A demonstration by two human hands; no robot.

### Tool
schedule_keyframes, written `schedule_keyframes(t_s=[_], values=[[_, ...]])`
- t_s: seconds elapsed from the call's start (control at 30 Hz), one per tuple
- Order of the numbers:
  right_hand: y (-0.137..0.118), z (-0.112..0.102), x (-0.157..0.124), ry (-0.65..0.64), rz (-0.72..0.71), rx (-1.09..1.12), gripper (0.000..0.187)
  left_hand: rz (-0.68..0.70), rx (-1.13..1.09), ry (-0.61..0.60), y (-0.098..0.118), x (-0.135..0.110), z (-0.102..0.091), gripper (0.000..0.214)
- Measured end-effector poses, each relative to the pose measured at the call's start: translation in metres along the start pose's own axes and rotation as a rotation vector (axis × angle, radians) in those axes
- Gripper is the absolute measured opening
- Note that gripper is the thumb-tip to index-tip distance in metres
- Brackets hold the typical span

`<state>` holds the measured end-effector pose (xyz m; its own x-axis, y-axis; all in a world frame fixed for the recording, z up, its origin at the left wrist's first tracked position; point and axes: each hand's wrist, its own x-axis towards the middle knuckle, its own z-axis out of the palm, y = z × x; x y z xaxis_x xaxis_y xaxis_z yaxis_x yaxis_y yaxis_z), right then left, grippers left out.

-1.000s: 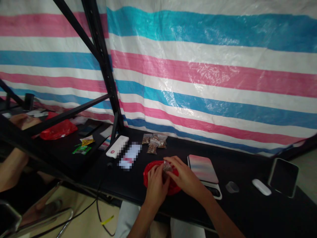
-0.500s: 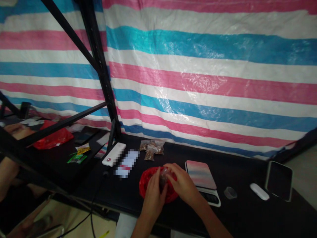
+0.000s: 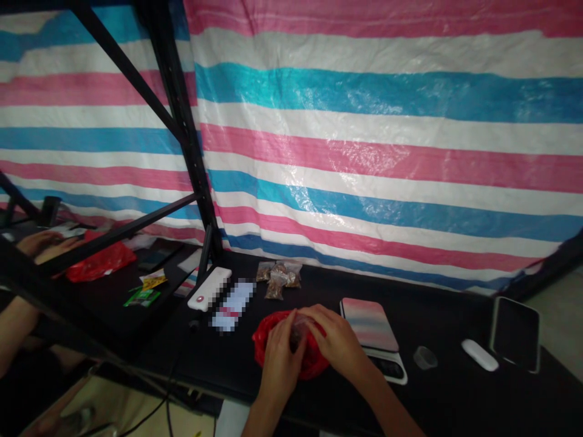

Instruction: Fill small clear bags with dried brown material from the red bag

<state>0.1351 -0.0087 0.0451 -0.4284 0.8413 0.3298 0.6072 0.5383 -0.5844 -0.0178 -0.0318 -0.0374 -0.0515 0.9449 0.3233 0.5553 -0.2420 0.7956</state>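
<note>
Both grips are closed: the left hand (image 3: 280, 358) and the right hand (image 3: 339, 337) curl in toward each other, pinching a small clear plastic bag (image 3: 298, 331) with dark contents between their fingers. The bag sits right at the meeting point of the two hands, above a crumpled red plastic bag (image 3: 268, 343) lying on the black worktop (image 3: 432, 400). The fingers cover most of the small bag, so its long axis cannot be told. The left hand wraps it from the lower left, and the right hand reaches over it from the right; neither is clearly nearer.

Just above the hands lie several small bags of brown material (image 3: 277, 280). Further left are a white power bank (image 3: 208, 289) and a pixelated card (image 3: 232, 306). To the right stands a pink-and-grey flat case (image 3: 368, 325), then a small clear ring (image 3: 425, 358), a white oblong case (image 3: 479, 355) and a dark tablet (image 3: 515, 334). Behind everything hangs a striped tarpaulin (image 3: 378, 121). At the left edge of the frame, past a black metal shelf upright (image 3: 182, 133), another person's hand (image 3: 45, 243) rests near a red bag (image 3: 101, 264).
</note>
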Motion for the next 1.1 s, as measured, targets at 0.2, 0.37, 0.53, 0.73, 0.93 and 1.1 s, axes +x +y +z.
schedule_keyframes(t_s=[0.2,0.37,0.53,0.73,0.93,1.1], values=[[0.001,0.001,-0.004,0.023,-0.053,0.026,0.035,0.01,-0.057,0.006,0.001,0.003,-0.001,0.041],[0.002,-0.005,-0.003,0.011,-0.071,0.066,0.037,0.012,-0.047,-0.012,0.001,0.004,-0.005,0.044],[0.004,-0.01,0.0,0.039,-0.016,0.021,0.03,0.121,0.051,-0.006,-0.002,0.006,-0.005,0.043],[0.053,-0.025,0.012,0.249,0.121,-0.067,0.023,0.183,0.227,0.158,-0.002,0.007,-0.022,0.052],[0.111,-0.059,0.027,0.193,0.218,-0.19,0.025,0.066,0.376,0.183,-0.008,0.064,-0.046,0.039],[0.106,-0.059,0.014,0.177,0.205,-0.247,0.036,-0.135,0.567,-0.069,-0.006,0.124,-0.025,0.056]])
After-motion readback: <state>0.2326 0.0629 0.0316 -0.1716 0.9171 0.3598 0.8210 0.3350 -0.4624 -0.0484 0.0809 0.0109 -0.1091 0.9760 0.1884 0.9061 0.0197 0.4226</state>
